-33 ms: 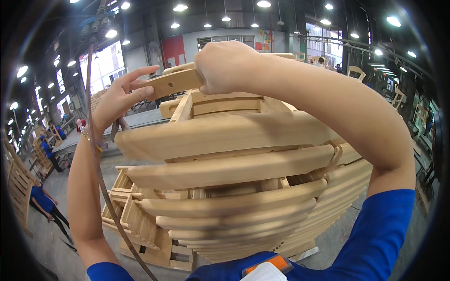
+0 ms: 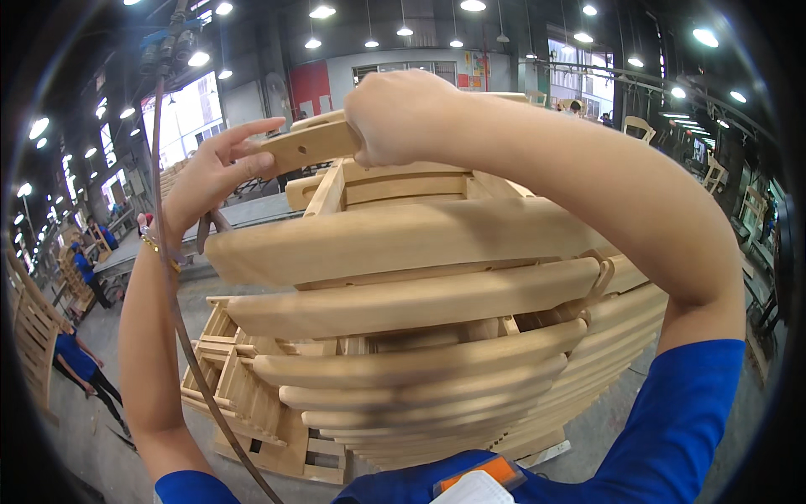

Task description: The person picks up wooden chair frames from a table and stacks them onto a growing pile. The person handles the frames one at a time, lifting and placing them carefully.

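Up at the top of a tall stack, a short, flat wooden slat (image 2: 315, 148) with a small hole is between my two hands. Its left end sits between the thumb and fingers of my left hand (image 2: 210, 178), whose index finger stretches out past it. My right hand (image 2: 399, 118) is closed like a fist round the other end; what its fingers do on the far side is hidden. Just below and nearer to me lies a broad, curved wooden rail (image 2: 403, 239), the top one of the pile.
Several more wooden rails (image 2: 420, 304) are stacked under it, down towards the floor. Slatted wooden frames (image 2: 231, 378) stand on a pallet at the lower left. A brown hose (image 2: 197, 370) hangs past my left forearm. People in blue (image 2: 77, 357) are off to the left.
My right hand and the slat have shifted very slightly up and to the left. My left hand's hold looks the same.
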Demonstrator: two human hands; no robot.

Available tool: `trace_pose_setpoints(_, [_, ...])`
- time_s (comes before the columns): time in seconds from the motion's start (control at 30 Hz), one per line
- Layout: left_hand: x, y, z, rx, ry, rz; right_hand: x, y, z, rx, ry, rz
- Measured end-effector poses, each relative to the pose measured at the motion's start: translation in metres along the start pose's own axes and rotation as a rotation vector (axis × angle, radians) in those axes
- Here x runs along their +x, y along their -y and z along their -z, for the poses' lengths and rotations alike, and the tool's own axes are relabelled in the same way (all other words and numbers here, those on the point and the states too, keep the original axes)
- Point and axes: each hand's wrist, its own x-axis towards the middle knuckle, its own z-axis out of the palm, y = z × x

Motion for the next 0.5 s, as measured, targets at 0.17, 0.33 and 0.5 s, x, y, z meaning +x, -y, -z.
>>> trace_pose_setpoints(0.17, [-0.003, 0.0, 0.01, -0.17, -0.021, -0.002, 0.013, 0.016, 0.009, 0.044, 0.041, -0.055])
trace_pose_setpoints(0.33, [-0.007, 0.008, 0.026, -0.146, -0.004, -0.059, 0.017, 0.032, 0.017, 0.088, 0.163, -0.139])
trace_pose_setpoints(0.5, [-0.016, 0.015, 0.024, -0.123, -0.008, -0.017, 0.018, 0.039, 0.005, 0.036, 0.107, -0.085])
